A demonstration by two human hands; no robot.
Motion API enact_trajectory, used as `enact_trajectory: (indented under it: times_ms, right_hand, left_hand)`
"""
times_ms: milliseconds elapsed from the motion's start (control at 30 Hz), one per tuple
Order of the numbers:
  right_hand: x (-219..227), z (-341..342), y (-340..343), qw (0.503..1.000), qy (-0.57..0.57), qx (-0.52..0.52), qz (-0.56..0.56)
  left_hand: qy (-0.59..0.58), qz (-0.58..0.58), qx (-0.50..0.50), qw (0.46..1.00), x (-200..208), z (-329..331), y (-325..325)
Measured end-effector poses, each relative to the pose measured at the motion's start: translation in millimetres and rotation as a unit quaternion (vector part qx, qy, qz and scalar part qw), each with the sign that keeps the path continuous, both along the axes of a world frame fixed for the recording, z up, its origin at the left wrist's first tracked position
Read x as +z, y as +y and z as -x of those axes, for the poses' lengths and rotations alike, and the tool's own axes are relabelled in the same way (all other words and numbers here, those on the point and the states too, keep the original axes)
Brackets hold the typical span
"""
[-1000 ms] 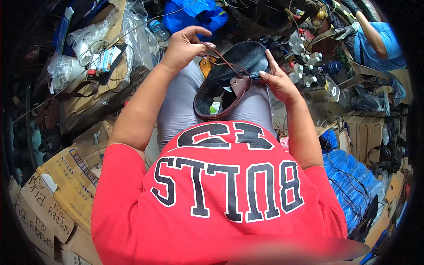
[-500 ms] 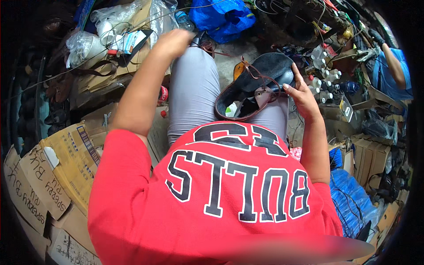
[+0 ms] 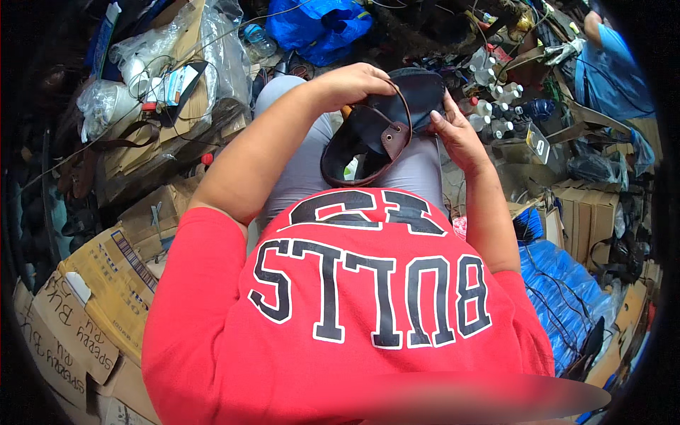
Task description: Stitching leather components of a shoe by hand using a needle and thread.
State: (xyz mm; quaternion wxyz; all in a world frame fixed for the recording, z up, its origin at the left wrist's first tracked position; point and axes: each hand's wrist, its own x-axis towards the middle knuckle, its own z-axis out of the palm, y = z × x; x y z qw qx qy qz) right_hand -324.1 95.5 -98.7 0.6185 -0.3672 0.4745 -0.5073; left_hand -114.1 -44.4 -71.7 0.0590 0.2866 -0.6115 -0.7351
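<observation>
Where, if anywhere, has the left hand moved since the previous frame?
Yes: rightward. The left hand, earlier left of the blue bag, now shows below its right part in view.

Blue plastic bag (image 3: 322, 30), capped bottles (image 3: 484, 75), yellowish cardboard (image 3: 106, 280).

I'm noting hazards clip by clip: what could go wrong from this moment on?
The loose curve of brown lace over the shoe, by the left hand, might snag or twist. The shoe sits over the person's lap, its far end in the right hand; a slackened grip could let it slip. If it slid rightward, it might land among the plastic bottles.
</observation>
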Motion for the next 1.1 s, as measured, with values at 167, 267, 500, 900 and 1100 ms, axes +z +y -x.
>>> enact_trajectory:
  times_ms: [167, 267, 500, 900, 1100]
  right_hand:
    - [9.5, 3.3, -5.3, 0.996, 0.056, 0.057, -0.036]
    - [12.7, 7.8, -16.0, 0.990, 0.107, 0.078, -0.045]
    - [0.2, 7.9, -24.9, 0.990, 0.030, 0.111, -0.079]
    - [-1.3, 4.3, -29.3, 0.944, 0.318, 0.036, -0.083]
    - [2.0, 4.5, -28.3, 0.927, 0.358, 0.013, -0.113]
  left_hand:
    - [0.111, -0.216, 0.010, 0.970, -6.2, -14.8, 1.2]
    - [0.129, -0.248, -0.009, 0.960, -15.0, -11.9, 2.1]
    - [0.129, -0.282, 0.000, 0.951, -25.2, -11.8, 3.5]
    - [0.049, 0.332, 0.251, 0.908, 38.8, -85.6, -33.5]
    - [-0.124, 0.222, 0.431, 0.866, 77.0, -218.2, -77.6]
